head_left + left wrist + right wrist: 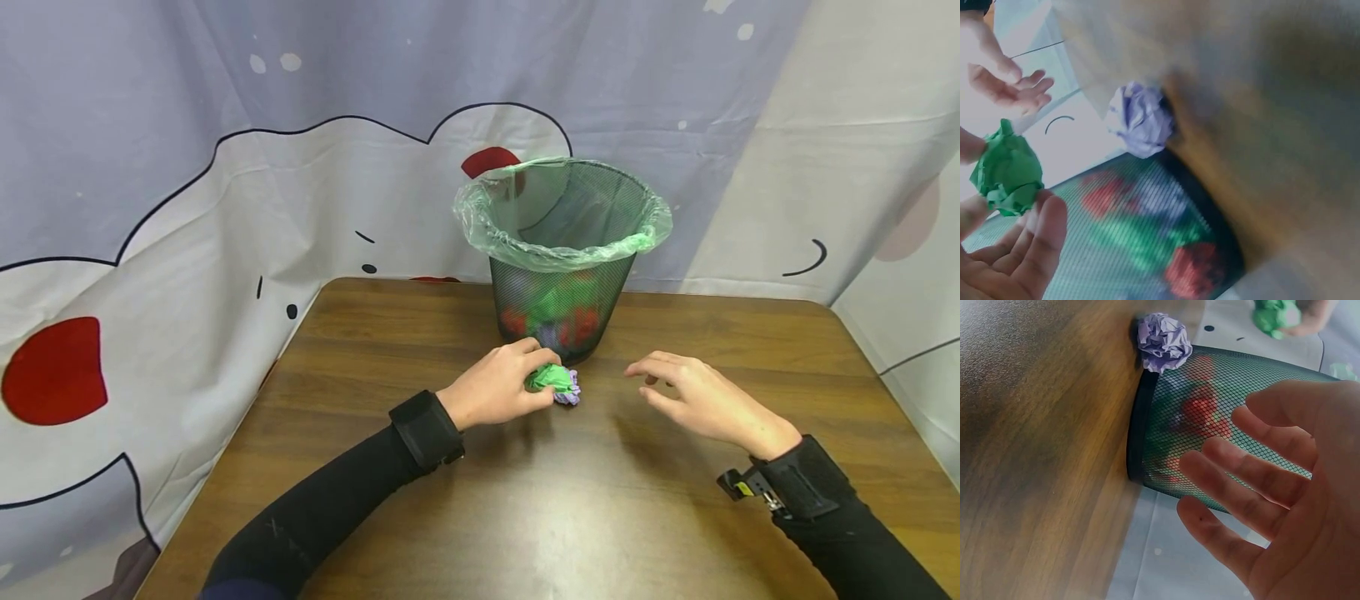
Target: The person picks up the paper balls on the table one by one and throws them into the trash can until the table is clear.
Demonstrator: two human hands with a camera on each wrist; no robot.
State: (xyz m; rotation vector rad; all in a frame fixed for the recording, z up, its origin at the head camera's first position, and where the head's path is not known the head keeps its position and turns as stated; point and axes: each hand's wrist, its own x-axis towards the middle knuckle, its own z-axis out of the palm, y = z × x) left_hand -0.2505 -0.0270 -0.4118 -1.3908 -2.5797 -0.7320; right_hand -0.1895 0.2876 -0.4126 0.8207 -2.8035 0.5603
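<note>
A crumpled green paper ball is pinched between the thumb and fingers of my left hand, above the table in front of the bin. On the tabletop near the bin's base lies a crumpled purple paper ball, partly hidden behind the green one in the head view. My right hand hovers to the right with its fingers loosely bent and nothing in them. A black mesh bin with a clear green plastic liner holds several red, green and purple paper balls, seen through the mesh.
The bin stands at the far edge of the brown wooden table. Behind it hangs a printed curtain, which also runs along the left and right sides. A small camera is strapped to the right wrist.
</note>
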